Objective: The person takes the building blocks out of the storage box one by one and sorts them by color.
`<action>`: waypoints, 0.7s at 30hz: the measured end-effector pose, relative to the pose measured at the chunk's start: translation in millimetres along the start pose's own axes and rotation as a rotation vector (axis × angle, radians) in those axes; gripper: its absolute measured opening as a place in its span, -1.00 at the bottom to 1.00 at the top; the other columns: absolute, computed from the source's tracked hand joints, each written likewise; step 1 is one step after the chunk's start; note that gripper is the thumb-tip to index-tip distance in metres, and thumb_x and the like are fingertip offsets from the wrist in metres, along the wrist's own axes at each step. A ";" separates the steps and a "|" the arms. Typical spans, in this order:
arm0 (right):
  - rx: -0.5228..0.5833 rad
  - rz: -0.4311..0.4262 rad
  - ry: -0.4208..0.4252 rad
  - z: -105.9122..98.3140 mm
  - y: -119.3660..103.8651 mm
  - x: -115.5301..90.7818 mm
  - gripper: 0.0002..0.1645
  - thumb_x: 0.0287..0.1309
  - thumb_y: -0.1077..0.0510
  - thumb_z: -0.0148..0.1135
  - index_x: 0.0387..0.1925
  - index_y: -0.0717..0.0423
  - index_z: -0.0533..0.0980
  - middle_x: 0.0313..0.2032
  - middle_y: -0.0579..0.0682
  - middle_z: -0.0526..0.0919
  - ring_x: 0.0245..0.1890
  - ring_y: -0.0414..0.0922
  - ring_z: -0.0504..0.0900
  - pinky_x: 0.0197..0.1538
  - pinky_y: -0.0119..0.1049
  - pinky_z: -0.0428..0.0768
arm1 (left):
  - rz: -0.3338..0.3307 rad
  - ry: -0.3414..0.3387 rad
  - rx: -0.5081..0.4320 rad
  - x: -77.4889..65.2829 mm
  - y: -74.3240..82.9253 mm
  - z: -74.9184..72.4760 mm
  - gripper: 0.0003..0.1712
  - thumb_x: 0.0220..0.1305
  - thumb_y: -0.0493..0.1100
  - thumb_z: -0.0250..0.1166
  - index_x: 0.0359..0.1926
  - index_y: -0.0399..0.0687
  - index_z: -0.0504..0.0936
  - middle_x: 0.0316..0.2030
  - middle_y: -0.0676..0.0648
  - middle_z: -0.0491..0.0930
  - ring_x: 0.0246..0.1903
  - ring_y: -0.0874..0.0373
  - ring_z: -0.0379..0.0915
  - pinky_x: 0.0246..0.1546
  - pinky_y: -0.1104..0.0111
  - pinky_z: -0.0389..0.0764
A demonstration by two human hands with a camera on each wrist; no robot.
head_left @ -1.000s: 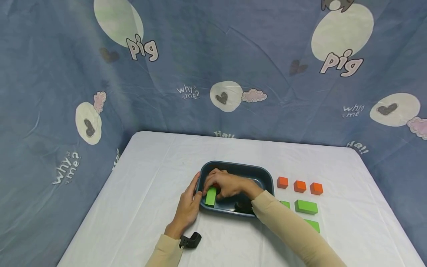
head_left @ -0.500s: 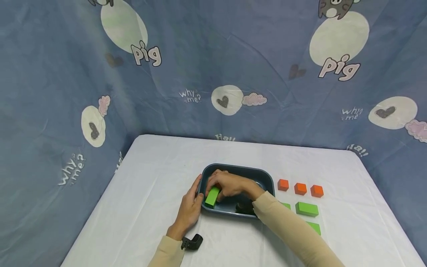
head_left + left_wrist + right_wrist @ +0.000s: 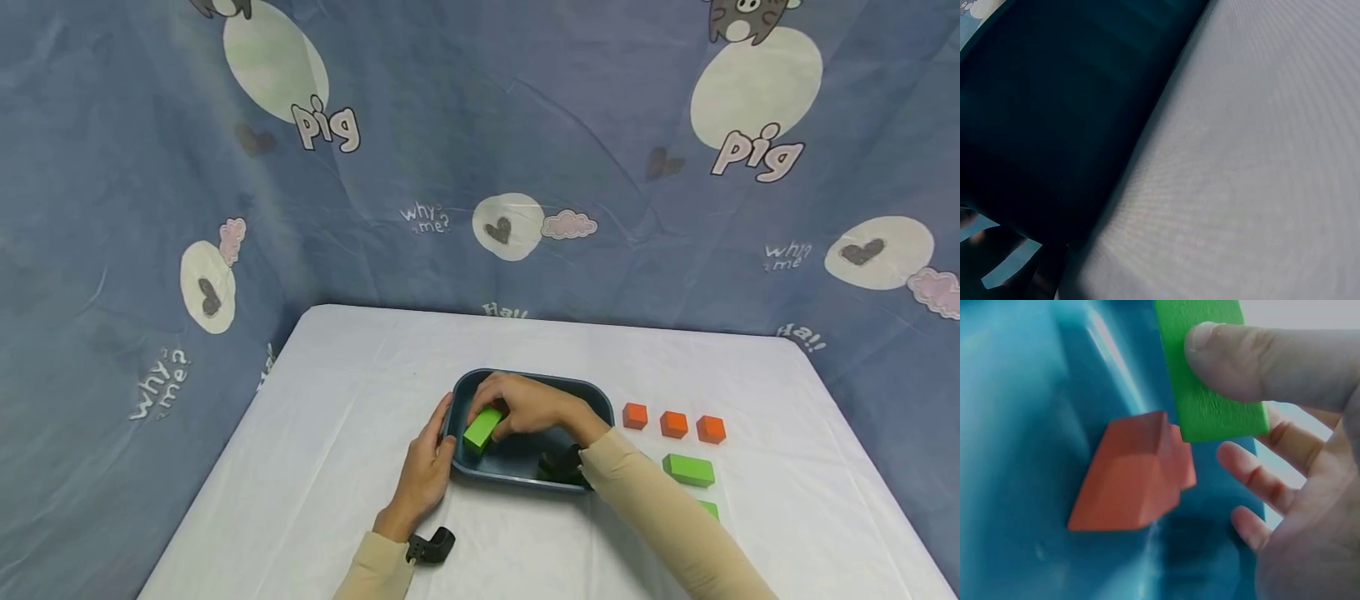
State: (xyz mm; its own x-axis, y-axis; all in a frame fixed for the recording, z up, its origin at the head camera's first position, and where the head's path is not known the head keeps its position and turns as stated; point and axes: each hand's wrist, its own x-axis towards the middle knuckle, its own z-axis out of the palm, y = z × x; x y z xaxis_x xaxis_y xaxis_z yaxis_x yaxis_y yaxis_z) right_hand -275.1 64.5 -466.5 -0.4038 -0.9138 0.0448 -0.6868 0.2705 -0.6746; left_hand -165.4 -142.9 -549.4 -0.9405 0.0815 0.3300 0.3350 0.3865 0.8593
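Note:
My right hand [image 3: 525, 402] reaches into the left part of the dark blue tray [image 3: 517, 457]. Between thumb and fingers it pinches a green rectangular block [image 3: 482, 429]. In the right wrist view the thumb lies on the block's broad face, and the other fingers spread below and behind it. Orange blocks [image 3: 1119, 478] lie on the tray floor just beneath the green one. My left hand [image 3: 422, 471] rests with extended fingers along the tray's left outer wall. The left wrist view has the tray's dark side and, at lower left, shadowed fingers [image 3: 997, 256].
Right of the tray, three orange cubes [image 3: 673, 424] stand in a row on the white tablecloth [image 3: 360, 400]. Nearer are a green block [image 3: 688, 470] and another green block [image 3: 708, 508], partly behind the right sleeve [image 3: 667, 517]. A patterned blue cloth [image 3: 630, 283] hangs behind.
The right hand has lifted the green block and turned it, shifting slightly right and back. The sleeve now hides a green block beside the tray. The left hand keeps its place at the tray.

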 end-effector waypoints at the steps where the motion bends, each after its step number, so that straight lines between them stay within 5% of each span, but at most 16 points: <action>1: 0.007 0.004 0.008 -1.4 0.0 -1.9 -0.52 -0.03 0.37 0.53 -0.04 -0.06 0.74 -0.10 -0.27 0.66 0.02 -0.22 0.51 0.08 -0.22 0.54 | 0.002 0.001 0.003 -0.3 -0.1 0.3 -0.34 0.52 -0.28 0.08 0.56 -0.18 0.19 0.39 -0.31 0.37 0.26 -0.17 0.45 0.25 -0.12 0.41; 11: 0.176 0.018 0.120 -15.9 -1.9 -27.3 -0.48 -0.04 0.39 0.54 0.02 0.01 0.73 -0.05 -0.18 0.68 -0.06 -0.18 0.61 0.07 -0.18 0.61 | -0.029 0.006 0.022 -2.1 1.7 0.0 -0.23 0.36 -0.40 0.06 0.58 -0.13 0.18 0.41 -0.26 0.36 0.32 -0.10 0.37 0.28 -0.10 0.38; 18: 0.165 0.086 0.198 -24.0 -3.6 -48.2 -0.51 -0.05 0.37 0.56 -0.05 -0.06 0.73 -0.09 -0.14 0.67 -0.12 -0.11 0.59 0.05 -0.18 0.58 | -0.017 0.008 0.025 -0.2 1.0 0.7 -0.25 0.38 -0.39 0.10 0.57 -0.17 0.19 0.44 -0.21 0.32 0.38 -0.06 0.28 0.38 0.37 0.21; 21: 0.171 0.114 0.225 -27.0 -1.9 -58.3 -0.51 -0.04 0.37 0.55 -0.04 -0.07 0.73 -0.09 -0.12 0.68 -0.13 -0.09 0.59 0.03 -0.16 0.59 | -0.010 0.013 0.036 0.3 0.8 1.5 -0.25 0.38 -0.38 0.12 0.56 -0.17 0.20 0.44 -0.21 0.32 0.39 -0.09 0.27 0.39 0.35 0.21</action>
State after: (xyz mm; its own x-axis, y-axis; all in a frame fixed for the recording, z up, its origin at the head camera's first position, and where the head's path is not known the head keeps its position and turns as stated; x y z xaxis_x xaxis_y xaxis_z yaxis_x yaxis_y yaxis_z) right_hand -266.5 125.5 -447.9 -0.6090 -0.7854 0.1111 -0.5256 0.2947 -0.7981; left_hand -165.5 -141.2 -549.2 -0.9429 0.0660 0.3264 0.3230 0.4203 0.8480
